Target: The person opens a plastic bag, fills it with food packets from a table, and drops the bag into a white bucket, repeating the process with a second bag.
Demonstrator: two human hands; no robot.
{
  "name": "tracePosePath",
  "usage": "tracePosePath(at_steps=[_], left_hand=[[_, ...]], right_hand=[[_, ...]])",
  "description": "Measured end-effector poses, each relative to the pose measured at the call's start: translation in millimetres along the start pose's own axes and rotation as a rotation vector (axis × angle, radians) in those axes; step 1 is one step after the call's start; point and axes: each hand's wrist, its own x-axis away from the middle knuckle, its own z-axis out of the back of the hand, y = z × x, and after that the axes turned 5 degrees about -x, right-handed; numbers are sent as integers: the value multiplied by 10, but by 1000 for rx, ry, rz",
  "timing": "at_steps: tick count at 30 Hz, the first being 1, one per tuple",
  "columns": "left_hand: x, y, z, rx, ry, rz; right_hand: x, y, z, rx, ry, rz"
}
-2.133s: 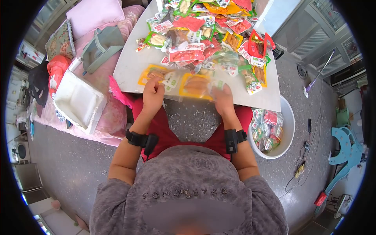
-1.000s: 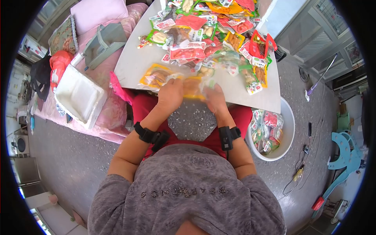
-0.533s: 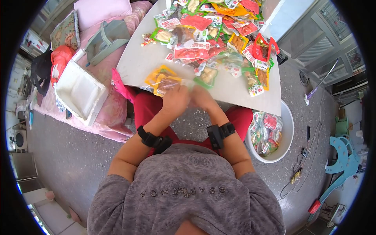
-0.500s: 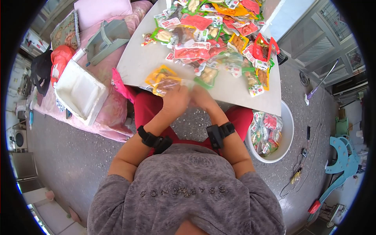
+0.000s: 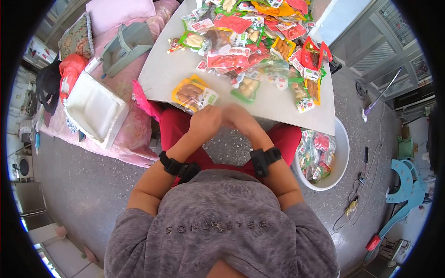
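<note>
A yellow-edged vacuum food pack (image 5: 194,94) with brown pieces and a white-green label lies at the near left of the table. My left hand (image 5: 206,118) is at its lower edge, fingers curled closed on the pack's near corner. Beside it, touching or nearly so, my right hand (image 5: 235,116) is smeared by motion, so its fingers cannot be made out. A green-edged pack with pale pieces (image 5: 247,89) lies just beyond my right hand. Farther back is a heap of red, green and yellow food packs (image 5: 236,58).
The pale table (image 5: 160,69) ends right before my lap. To the right, a white bucket (image 5: 342,160) on the floor holds several packs. A white foam box (image 5: 95,109) and a grey carrier (image 5: 127,48) stand on the pink bed at left. Cables (image 5: 359,180) lie on the floor.
The yellow-edged pack was blurred and has come to rest flatter, its label now readable as a shape. My left hand has shifted slightly down; my right hand moved a little and stays blurred.
</note>
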Motion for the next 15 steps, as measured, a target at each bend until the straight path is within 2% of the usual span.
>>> tracePosePath(at_steps=[3,8,11,15], left_hand=[[27,7,20,-47,-14,-62],[110,30,110,-102,136,-220],[216,-6,130,-180,175,-267],[326,-209,13,-307,263,-301]], right_hand=[[181,33,175,76,126,57],[194,-113,260,195,357,70],[194,-240,228,415,379,154],[13,-54,297,788,362,530]])
